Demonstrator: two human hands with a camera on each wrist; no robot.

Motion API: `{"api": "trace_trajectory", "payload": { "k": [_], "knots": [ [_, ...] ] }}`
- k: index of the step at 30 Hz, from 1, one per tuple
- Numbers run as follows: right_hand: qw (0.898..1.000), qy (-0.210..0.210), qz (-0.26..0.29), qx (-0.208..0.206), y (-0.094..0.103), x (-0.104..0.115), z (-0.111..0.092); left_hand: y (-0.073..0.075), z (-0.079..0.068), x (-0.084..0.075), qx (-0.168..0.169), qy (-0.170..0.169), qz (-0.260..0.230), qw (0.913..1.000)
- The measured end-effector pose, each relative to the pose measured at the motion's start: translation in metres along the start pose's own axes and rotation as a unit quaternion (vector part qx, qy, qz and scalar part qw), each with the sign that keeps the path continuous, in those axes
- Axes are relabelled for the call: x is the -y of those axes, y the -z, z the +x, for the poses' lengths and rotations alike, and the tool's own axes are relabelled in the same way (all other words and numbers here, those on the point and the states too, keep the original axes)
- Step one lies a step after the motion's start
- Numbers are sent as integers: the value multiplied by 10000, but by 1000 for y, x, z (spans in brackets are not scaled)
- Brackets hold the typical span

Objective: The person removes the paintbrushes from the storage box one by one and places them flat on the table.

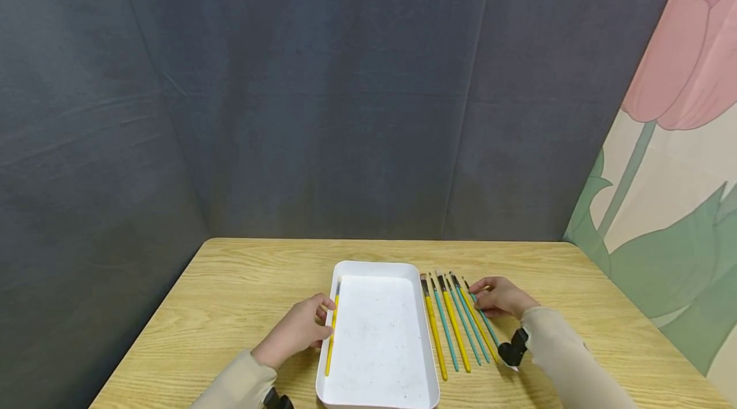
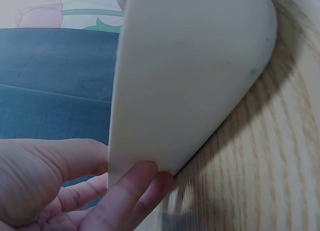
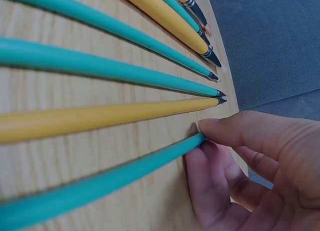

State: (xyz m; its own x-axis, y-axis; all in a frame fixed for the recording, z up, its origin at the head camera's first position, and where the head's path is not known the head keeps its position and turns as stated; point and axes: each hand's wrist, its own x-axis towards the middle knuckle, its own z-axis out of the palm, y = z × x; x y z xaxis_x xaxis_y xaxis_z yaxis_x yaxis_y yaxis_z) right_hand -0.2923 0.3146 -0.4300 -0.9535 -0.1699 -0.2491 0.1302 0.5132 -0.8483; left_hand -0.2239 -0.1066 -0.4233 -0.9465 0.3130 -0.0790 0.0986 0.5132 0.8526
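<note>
My left hand (image 1: pixel 295 329) grips the left side of a white tray (image 1: pixel 380 338). In the left wrist view its fingers press the tray's outer wall (image 2: pixel 195 66), and the thumb is at the rim. Inside the tray, a yellow paintbrush (image 1: pixel 331 345) lies along the left wall, beside that hand. To the tray's right, my right hand (image 1: pixel 502 297) pinches the rightmost teal paintbrush (image 3: pixel 110 183) near its bristle end, between thumb and fingers. The fingers hide the brush's tip. Its handle slants back toward the wrist.
Several yellow and teal paintbrushes lie side by side between the tray and my right hand, among them a yellow paintbrush (image 1: pixel 435 335) close to the tray wall. The wooden table (image 1: pixel 259 271) ends at a dark curtain (image 1: pixel 322 108). A tulip-patterned cloth (image 1: pixel 662 204) hangs at the right.
</note>
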Motion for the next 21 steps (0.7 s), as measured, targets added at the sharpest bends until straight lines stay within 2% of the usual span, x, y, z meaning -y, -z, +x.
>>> {"api": "trace_trajectory", "payload": {
  "k": [10, 21],
  "knots": [
    [10000, 15, -61, -63, -1, -2, 1, 0, 0, 1, 29, -19, -7, 10000],
    [9998, 97, 143, 98, 1, -3, 0, 0, 0, 1, 32, -42, -30, 10000]
  ]
}}
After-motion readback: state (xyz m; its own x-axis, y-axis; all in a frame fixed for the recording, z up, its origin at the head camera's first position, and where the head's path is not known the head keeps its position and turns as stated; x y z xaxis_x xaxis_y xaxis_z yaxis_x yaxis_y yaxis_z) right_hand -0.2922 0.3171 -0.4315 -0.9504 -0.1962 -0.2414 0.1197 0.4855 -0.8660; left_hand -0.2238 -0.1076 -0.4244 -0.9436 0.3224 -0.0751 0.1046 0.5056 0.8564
